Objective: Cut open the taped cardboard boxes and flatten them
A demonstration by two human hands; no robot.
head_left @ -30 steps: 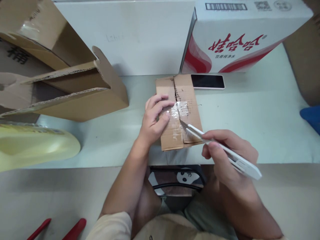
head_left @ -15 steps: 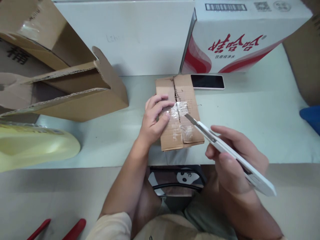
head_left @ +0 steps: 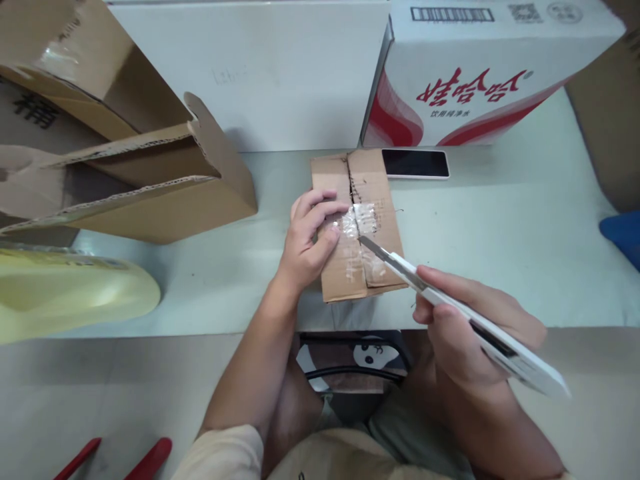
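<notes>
My left hand (head_left: 307,237) clasps the left half of the small cardboard box (head_left: 373,193), fingers bent over its top and the thumb laid across it near the middle seam. The box lies flat on the pale bench (head_left: 500,227), close to the near edge and straight in front of me. Crinkled clear tape (head_left: 364,219) runs across and down the seam between its 2 top flaps.

My right hand (head_left: 465,327) is closed around a white utility knife (head_left: 523,365), thumb under and fingers over the handle, whose back end sticks out past my palm to the right. The blade is slid out and points up and left, its tip over the taped seam just beside my left thumb. I cannot tell whether the tip touches the tape or sits a hair above it.

Just beyond the box's far right corner a dark phone (head_left: 415,163) lies face up, and behind that stands a white-and-red carton (head_left: 475,73) with a barcode on top. To the left sits an open brown box (head_left: 170,193) with its flaps hanging loose, and nearer me a pale yellow object (head_left: 65,293). Something blue (head_left: 623,233) peeks in at the right edge, well apart from the knife. 2 red handles (head_left: 150,457) show low on the left.
</notes>
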